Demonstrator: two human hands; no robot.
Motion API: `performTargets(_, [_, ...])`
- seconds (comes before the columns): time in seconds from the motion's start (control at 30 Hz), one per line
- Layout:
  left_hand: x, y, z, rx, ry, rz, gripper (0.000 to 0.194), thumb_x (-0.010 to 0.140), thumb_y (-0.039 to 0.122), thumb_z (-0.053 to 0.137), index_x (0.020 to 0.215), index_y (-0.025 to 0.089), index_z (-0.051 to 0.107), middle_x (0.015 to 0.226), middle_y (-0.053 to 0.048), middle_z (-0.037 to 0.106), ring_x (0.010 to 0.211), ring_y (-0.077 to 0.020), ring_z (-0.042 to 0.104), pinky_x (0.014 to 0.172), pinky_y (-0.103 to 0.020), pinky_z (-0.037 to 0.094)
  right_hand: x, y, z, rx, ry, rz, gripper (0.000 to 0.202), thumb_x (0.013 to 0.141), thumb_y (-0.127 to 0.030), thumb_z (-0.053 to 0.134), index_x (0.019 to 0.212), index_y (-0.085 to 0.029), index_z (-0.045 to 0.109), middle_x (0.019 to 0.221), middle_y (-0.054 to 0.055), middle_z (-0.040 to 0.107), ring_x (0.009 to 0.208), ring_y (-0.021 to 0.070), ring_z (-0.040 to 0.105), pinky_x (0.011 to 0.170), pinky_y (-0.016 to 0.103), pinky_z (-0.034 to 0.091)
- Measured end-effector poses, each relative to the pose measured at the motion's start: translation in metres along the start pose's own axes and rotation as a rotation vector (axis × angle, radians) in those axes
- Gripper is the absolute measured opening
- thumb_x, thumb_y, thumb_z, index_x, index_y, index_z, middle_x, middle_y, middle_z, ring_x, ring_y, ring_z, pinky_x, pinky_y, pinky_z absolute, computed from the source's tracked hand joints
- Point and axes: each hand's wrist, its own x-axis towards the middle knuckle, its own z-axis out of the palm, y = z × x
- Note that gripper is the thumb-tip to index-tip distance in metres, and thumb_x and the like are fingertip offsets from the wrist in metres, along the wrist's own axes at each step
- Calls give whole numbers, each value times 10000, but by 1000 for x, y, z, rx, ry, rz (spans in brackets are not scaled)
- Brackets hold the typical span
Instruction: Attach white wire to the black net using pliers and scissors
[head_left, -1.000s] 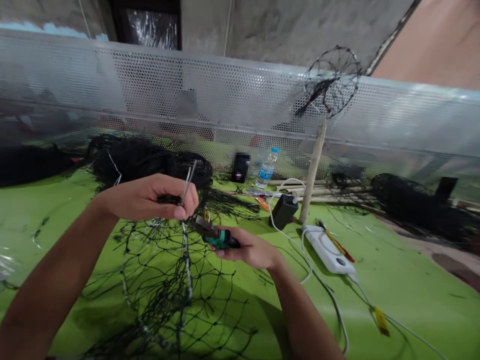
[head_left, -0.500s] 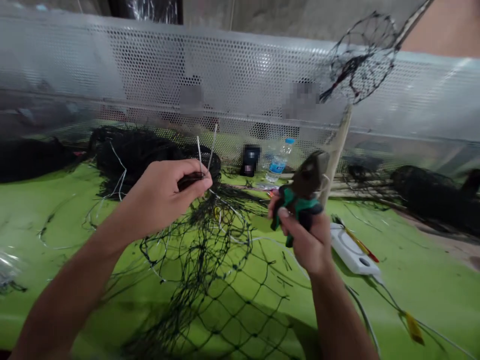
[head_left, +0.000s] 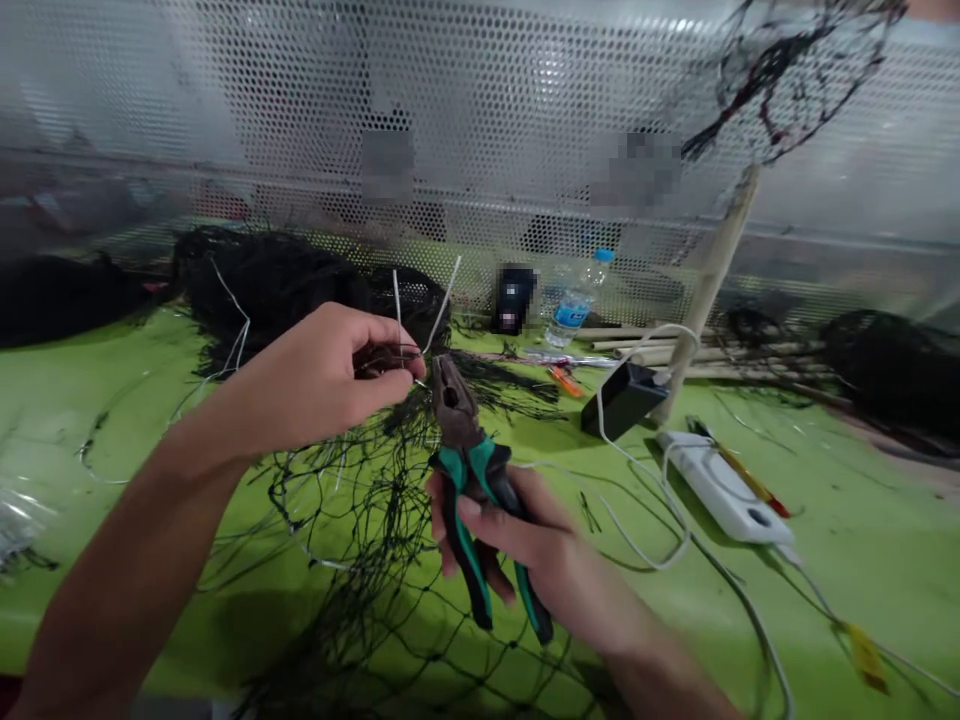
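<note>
Left hand (head_left: pixel 330 370): fingers pinched on 2 pale wire ends (head_left: pixel 397 305), above the dark net (head_left: pixel 397 500) on the green worktop (head_left: pixel 847 560). Right hand (head_left: pixel 555 565): fingers wrapped round the pliers (head_left: pixel 459 425), nose just beside that pinch. Jaw opening hard for me to judge through blur. Risk: closing hastily so near could nip a fingertip or net cord.

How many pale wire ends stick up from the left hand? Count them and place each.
2. One wire end stands nearly upright above the left hand; the other wire end, right of it, slants up toward the right. More may be hidden in the grip.
</note>
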Motion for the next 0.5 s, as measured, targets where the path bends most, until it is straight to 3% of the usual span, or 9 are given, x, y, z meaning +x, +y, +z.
performTargets(0.1, [-2,0,0,-26,-39,-35,140,873,322,693,928,245,796,654,32,656,558,-114,518,498,-232,375,4,7,-2,-118,87,-25,465,875,-577,748,1133,-196,682,891,53,691,742,185,645,484,248,380])
performTargets(0.23, [-5,1,1,100,50,-14,194,901,407,697,902,242,799,614,35,642,543,-112,504,491,-240,354,2,17,-5,-297,193,-73,403,897,-589,712,1048,-219,658,869,55,672,732,197,565,563,307,448])
performTargets(0.4, [-5,-3,3,171,96,-76,257,922,471,681,900,241,792,552,37,658,435,-110,518,433,-250,326,6,18,-8,-373,159,-167,313,937,-533,679,988,-226,649,881,59,673,750,200,567,587,319,486])
performTargets(0.5, [-3,-6,3,151,73,-111,293,923,500,677,819,241,767,554,31,685,412,-117,543,408,-253,339,5,11,-8,-294,105,-114,298,927,-509,694,964,-217,647,830,49,666,690,174,559,517,278,460])
